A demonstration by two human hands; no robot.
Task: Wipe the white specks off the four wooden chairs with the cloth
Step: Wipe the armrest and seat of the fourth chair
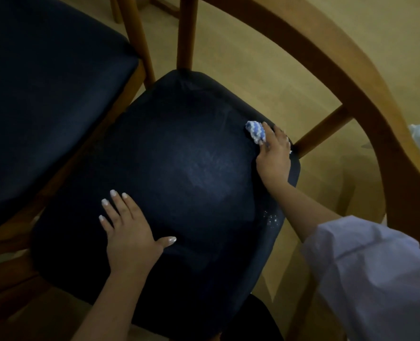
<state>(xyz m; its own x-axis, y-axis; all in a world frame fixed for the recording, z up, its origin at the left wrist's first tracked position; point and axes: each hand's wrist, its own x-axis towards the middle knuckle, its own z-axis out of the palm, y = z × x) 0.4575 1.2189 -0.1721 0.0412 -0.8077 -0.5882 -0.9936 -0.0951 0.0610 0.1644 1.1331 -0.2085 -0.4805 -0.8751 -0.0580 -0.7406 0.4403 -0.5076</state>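
Dark blue padded seats on two wooden chairs; one hand lies flat and the other holds the cloth.

At the far left stands a second chair (pixel 44 107), just beside the near chair (pixel 351 77), and their seats almost touch. On the near chair's seat (pixel 179 143), at its front left part, the left hand (pixel 130 232) rests flat with straight, spread fingers and holds nothing. To the right, close to the seat's right edge, is a small group of white specks (pixel 270 219). At the far right corner of the seat the right hand (pixel 274 156) grips the blue and white cloth (pixel 256 130) and presses it on the padding; the cloth sticks out past the fingers. A pale sleeve (pixel 376 279) covers the right forearm, and the curved wooden backrest passes behind it.
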